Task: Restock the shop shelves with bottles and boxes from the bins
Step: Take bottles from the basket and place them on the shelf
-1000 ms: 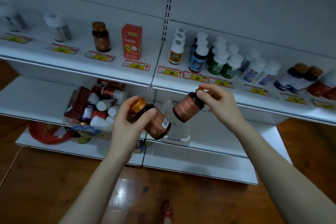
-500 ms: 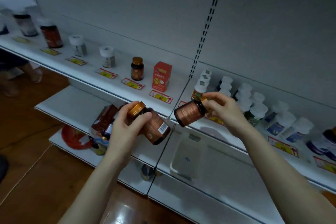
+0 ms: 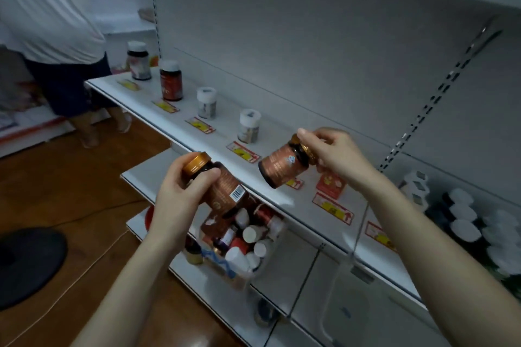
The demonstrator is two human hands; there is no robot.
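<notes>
Bottles in both hands: my left hand [image 3: 180,191] wraps a gold-capped brown plastic bottle [image 3: 225,189] above the clear bin [image 3: 239,277]; my right hand [image 3: 335,155] pinches a matching brown bottle [image 3: 282,167] by its cap, tilted over the white metal shelf [image 3: 225,132], presumably seeking its slot.

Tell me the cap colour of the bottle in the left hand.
Shiny orange-gold cap on the bottle the left hand holds; head view shows it.

It was a shop: white metal shelving [image 3: 225,110] with a slotted upright [image 3: 423,118] at two o'clock ran from ten to four o'clock, red-and-yellow price tags [image 3: 242,151] along its edge, bottles [image 3: 249,125] standing behind them, a bin [image 3: 239,280] of stock at six.
</notes>
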